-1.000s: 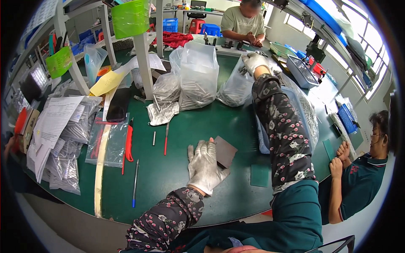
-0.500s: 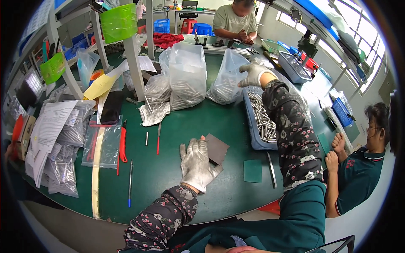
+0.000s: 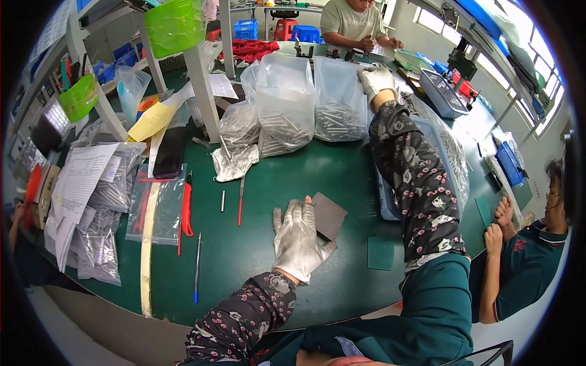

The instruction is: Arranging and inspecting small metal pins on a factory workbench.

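Pin bag (image 3: 340, 113) — I'd steady its top edge
Right hand (image 3: 377, 83) at its right, can't tell finger spread or grip — left hand (image 3: 299, 243) in front, fingers outstretched, gripping nothing.

I'm watching my feed: left hand (image 3: 301, 245) gloved mottled grey-white | right hand (image 3: 376, 82) gloved off-white | sleeves (image 3: 420, 183) black, printed pink and white | square sheet (image 3: 331, 218) brownish-grey | smaller sheet (image 3: 381, 253) plain green | tabletop (image 3: 342, 287) darker green | crate (image 3: 387, 204) blue | tool handle (image 3: 187, 208) bright red
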`<state>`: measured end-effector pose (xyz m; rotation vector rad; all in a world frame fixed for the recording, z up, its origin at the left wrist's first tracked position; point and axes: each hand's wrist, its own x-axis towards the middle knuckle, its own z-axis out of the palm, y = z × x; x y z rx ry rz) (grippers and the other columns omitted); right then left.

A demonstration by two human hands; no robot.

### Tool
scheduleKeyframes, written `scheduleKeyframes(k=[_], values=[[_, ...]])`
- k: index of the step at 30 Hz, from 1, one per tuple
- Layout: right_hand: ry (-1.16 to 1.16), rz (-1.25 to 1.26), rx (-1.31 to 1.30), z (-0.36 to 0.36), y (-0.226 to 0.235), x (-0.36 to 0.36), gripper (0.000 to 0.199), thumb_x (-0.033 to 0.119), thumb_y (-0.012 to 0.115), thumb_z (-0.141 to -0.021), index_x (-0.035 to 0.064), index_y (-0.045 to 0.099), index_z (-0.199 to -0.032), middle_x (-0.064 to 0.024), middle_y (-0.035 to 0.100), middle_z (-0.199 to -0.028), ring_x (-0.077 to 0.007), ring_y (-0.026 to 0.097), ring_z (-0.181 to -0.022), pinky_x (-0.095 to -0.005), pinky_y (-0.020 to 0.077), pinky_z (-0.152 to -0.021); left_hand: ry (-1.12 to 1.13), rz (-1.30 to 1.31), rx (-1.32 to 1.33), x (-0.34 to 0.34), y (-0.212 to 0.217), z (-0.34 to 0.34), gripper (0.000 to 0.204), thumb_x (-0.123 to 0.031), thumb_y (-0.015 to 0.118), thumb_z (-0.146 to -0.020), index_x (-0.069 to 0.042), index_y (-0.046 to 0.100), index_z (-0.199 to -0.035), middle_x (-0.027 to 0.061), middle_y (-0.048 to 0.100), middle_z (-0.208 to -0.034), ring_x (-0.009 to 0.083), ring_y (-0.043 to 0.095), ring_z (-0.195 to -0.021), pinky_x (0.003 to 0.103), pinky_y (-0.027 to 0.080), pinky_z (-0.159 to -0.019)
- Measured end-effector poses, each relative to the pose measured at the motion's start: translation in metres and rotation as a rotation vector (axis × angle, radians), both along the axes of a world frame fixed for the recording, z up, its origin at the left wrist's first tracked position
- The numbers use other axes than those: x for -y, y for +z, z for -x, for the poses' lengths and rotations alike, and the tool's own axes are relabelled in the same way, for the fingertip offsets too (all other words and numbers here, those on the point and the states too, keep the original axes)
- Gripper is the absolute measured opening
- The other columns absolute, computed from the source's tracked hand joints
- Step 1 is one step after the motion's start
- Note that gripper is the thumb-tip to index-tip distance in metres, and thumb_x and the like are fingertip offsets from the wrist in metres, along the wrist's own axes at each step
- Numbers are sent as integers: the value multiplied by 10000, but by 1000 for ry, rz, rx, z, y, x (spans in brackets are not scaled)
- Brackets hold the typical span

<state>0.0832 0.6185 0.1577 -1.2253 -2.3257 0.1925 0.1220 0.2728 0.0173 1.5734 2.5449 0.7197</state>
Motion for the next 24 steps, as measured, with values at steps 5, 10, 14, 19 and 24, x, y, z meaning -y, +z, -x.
scheduleKeyframes(k=[5,10,14,19,24], values=[[144,177,-6,-21,14,7,421,429,541,-829,83,700,-1008,-160,684,-968,-329,643,-944,-371,500,-837,-15,-45,41,0,-1,1,976,-453,756,-648,82,349,-1356,255,413,-1359,346,351,-1317,517,165,-1127],[207,78,221,-38,31,44,501,499,596,-771,80,705,-1023,-179,671,-1041,-326,638,-985,-373,489,-880,25,9,24,4,7,2,960,-452,749,-656,53,355,-1371,181,441,-1361,275,343,-1336,500,167,-1138],[252,164,162,-69,25,45,648,573,571,-784,120,589,-1247,-160,601,-1225,-318,575,-1126,-376,441,-955,19,-23,33,-2,4,-1,964,-447,767,-639,49,367,-1362,171,443,-1360,274,348,-1330,497,188,-1134],[519,-400,16,-127,61,117,337,311,578,-855,64,637,-1078,-155,641,-983,-340,607,-963,-402,481,-844,35,4,1,1,4,2,1013,-482,761,-638,57,333,-1382,177,427,-1370,267,350,-1326,490,193,-1133],[887,-849,9,-258,93,297,215,101,633,-772,72,643,-985,-122,643,-864,-252,601,-668,-347,441,-595,71,-115,-55,-2,-7,4,989,-366,815,-611,62,338,-1363,228,423,-1334,332,402,-1266,458,256,-1109]])
